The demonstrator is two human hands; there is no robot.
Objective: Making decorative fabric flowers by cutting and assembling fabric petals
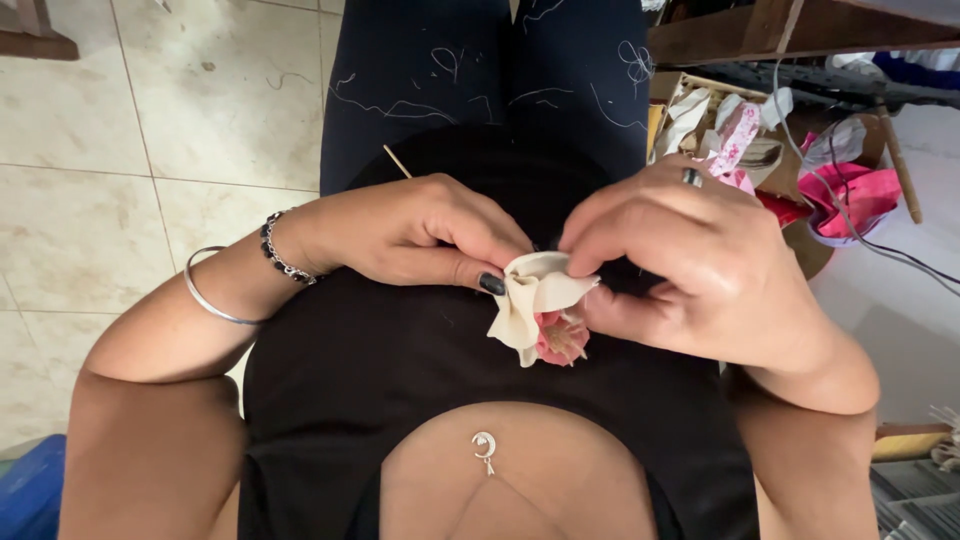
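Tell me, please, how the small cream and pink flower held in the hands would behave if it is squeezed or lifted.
The flower is probably soft and floppy: its cream petals fold and curl like thin fabric. It likely weighs very little, since the left hand and right hand hold it with fingertips only. Its pink centre has fine threads, so a hard squeeze may crush it.

Both forearms bent inward over the lap; the left hand [420,235] and right hand [670,255] met fingertip to fingertip, fingers curled and pinched closed.
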